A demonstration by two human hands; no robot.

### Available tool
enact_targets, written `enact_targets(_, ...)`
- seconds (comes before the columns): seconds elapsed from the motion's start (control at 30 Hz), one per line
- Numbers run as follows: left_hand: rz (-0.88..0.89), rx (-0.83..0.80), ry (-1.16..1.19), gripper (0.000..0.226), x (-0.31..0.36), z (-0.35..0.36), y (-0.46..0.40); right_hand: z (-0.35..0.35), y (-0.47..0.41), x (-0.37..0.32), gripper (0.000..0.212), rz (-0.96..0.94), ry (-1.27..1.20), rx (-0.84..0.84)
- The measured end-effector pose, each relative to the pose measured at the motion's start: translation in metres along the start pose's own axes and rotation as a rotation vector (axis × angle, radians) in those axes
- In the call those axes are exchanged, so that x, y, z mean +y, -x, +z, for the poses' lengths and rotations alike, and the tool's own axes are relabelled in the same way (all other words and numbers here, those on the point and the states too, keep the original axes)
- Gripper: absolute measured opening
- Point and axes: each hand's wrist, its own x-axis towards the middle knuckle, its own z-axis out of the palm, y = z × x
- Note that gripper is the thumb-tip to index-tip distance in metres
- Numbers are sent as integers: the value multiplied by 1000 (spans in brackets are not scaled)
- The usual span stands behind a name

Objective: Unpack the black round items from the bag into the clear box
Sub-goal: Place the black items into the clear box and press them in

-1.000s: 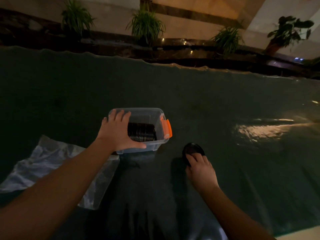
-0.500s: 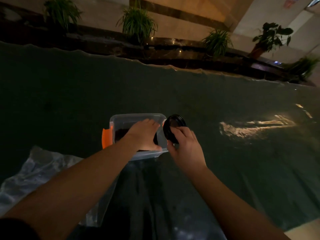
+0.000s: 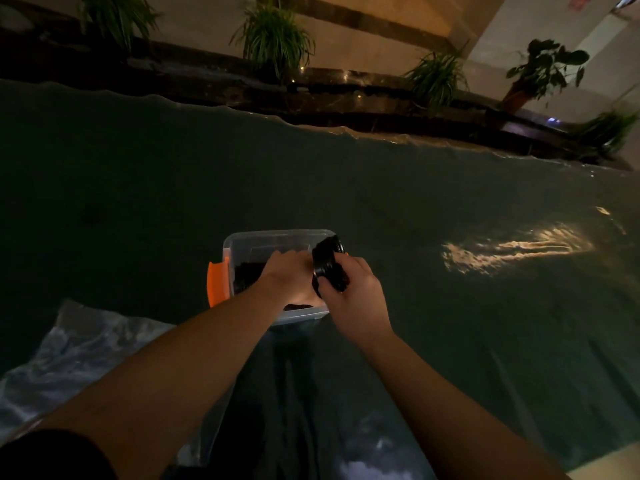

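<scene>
1. Work surface: a dark cloth-covered table (image 3: 381, 202), dimly lit, with a bright patch of reflected light at the right.
2. Clear box (image 3: 277, 235): a transparent plastic bin with an orange latch (image 3: 216, 284) on its left end. It stands on the cloth near the middle of the view.
3. Contents: dark ribbed round items (image 3: 246, 277) lie inside the box, at its left half; the count cannot be told.
4. Right hand (image 3: 349, 296): closed around a stack of black round items (image 3: 327, 266), fingers wrapped over the near part. The stack is tilted on edge and sits over the right end of the box, at its rim.
5. Left hand (image 3: 291, 280): palm down and reaching into the box, fingers loosely curled over the contents. Whether it grips anything cannot be told. It is just beside the held stack, touching or nearly so.
6. Bag (image 3: 79, 351): clear crumpled plastic, lying flat on the cloth at the lower left, under the left forearm and near the box.
7. Background: potted plants (image 3: 273, 36) on a dark ledge beyond the table.
</scene>
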Motion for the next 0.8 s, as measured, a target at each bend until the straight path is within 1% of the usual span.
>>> enact_targets(0.07,-15,25,43,44,-3,0,1,3,-3,0,27,46,15,-28)
enact_targets(0.17,-21,47,80,49,-6,1,0,6,-8,-2,25,76,34,-43)
enact_targets(0.27,-23,62,127,57,-8,2,-1,7,-17,-7,12,140,-1,-59)
enact_targets(0.33,-12,48,121,53,-10,5,0,8,-22,-9,4,174,-48,-80)
enact_targets(0.47,-35,14,83,56,-11,8,1,9,-23,-9,5,221,-42,-73)
enact_targets(0.5,-40,16,85,60,-12,8,1,11,-24,-10,7,225,-24,-74)
enact_targets(0.6,-66,28,125,88,-16,7,1,17,-27,-13,9,250,38,-135)
enact_targets(0.67,-83,32,148,102,-21,5,2,22,-28,-11,10,284,66,-181)
enact_targets(0.73,-89,22,151,109,-26,5,2,26,-30,-10,15,303,107,-200)
enact_targets(0.8,-86,27,155,108,-28,6,3,32,-35,-11,19,304,161,-203)
